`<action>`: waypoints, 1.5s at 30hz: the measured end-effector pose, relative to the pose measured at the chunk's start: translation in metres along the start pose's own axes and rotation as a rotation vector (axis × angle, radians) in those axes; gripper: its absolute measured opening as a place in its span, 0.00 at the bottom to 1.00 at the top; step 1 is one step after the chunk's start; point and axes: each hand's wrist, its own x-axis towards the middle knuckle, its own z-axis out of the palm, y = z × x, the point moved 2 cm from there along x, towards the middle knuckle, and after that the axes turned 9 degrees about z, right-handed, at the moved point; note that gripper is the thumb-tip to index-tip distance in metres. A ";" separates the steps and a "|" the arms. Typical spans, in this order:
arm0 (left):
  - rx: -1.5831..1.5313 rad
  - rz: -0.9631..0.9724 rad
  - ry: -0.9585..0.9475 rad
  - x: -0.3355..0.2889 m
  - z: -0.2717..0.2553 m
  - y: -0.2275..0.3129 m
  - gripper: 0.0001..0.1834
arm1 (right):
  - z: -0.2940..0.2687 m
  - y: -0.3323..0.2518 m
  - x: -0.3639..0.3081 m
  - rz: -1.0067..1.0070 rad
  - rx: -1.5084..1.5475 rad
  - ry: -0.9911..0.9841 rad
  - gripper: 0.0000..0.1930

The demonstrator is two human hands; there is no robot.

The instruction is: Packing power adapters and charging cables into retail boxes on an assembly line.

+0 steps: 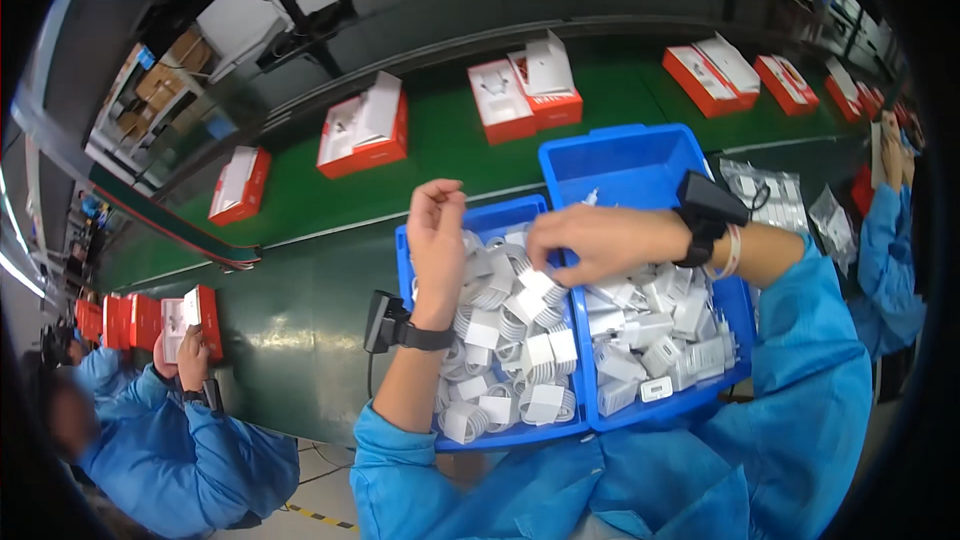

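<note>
My left hand (437, 240) is raised over the far left part of a blue bin (533, 208), its fingers curled toward the thumb. Whatever it may hold cannot be made out. In that bin lie many coiled white cables (480, 328), each with a white paper band. From the right, my right hand (590, 243) reaches across, fingers bent down and closed on a coiled cable (538, 285) at the top of the pile. White charger plugs (655, 355) fill a second blue bin (745, 340) beneath my right forearm.
Another blue bin (625, 143) stands behind. Open red boxes (365, 130) with white inserts line the green conveyor (440, 110). Clear plastic packs (765, 195) lie at right. A co-worker at left handles a red box (200, 320); another person's hands (893, 155) show at far right.
</note>
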 end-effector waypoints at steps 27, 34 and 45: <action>0.087 0.000 -0.083 -0.003 0.005 0.012 0.03 | 0.009 0.006 0.003 -0.142 -0.007 0.144 0.17; 0.087 -0.046 -0.085 -0.002 0.008 0.012 0.03 | 0.002 0.002 0.004 -0.068 0.161 0.082 0.18; 0.090 -0.051 -0.100 0.000 0.009 0.015 0.03 | -0.164 0.167 0.070 0.104 -0.708 0.328 0.19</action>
